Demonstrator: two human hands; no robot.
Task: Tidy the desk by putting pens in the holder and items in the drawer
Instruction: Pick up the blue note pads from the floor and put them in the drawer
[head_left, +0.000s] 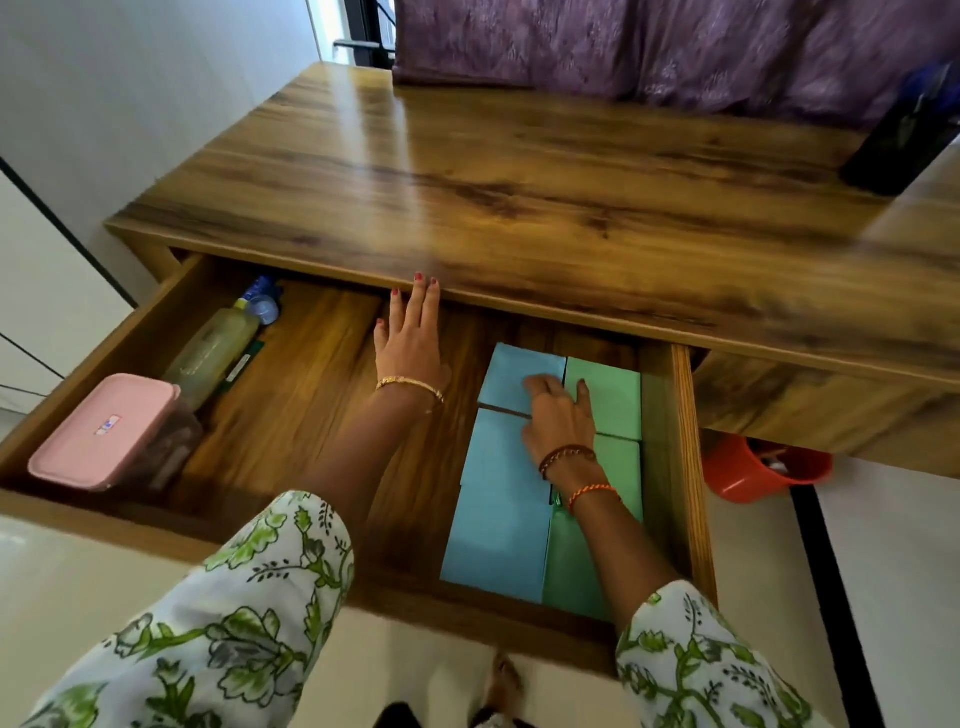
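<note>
A: Where do the hands sit?

B: Both are inside the open drawer (685, 467). The left hand (413, 343) lies at about 12 o'clock of the drawer floor, fingers spread flat and reaching to the desk (519, 171) edge, holding nothing. The right hand (558, 415) presses down at about 3 o'clock on the blue pads (498, 514) and green pads (610, 400); its fingertips curl under, so I cannot tell whether it grips anything.

A: What's hard to read?

B: The green pads near the front are partly covered by the right forearm, and a dark gap splits the blue ones. At 9 o'clock a pink-lidded box (104, 431) hides its contents; behind it a cloudy bottle (213, 353) lies on its side, its label blurred.

A: And the holder?

B: A dark holder (898, 140) stands at 2 o'clock on the desk, smeared by blur; what's in it is unclear. An orange bucket (753, 473) shows half-hidden under the desk.
</note>
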